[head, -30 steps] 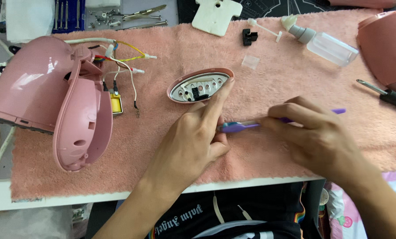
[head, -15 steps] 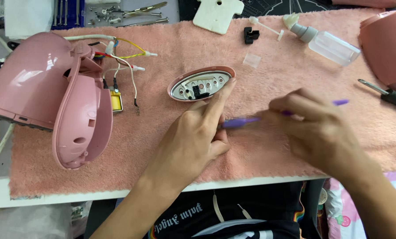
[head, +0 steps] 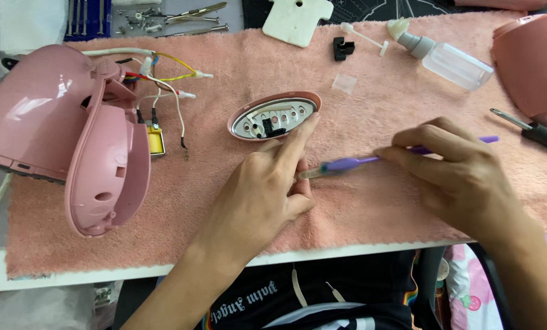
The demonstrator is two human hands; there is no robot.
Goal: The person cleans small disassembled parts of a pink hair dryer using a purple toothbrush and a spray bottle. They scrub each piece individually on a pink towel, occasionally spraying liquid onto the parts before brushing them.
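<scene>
While the purple-handled tool (head: 371, 160) lies nearly level just above the pink towel (head: 359, 208), the right hand (head: 463, 177) grips its rear part with fingers closed around it. Its tip meets the left hand (head: 267, 189), whose forefinger stretches out to touch the rim of the oval pink panel (head: 273, 116). Farther left sits a pink opened housing (head: 59, 128) with loose wires (head: 163, 85); a screwdriver (head: 530, 129) lies at right.
</scene>
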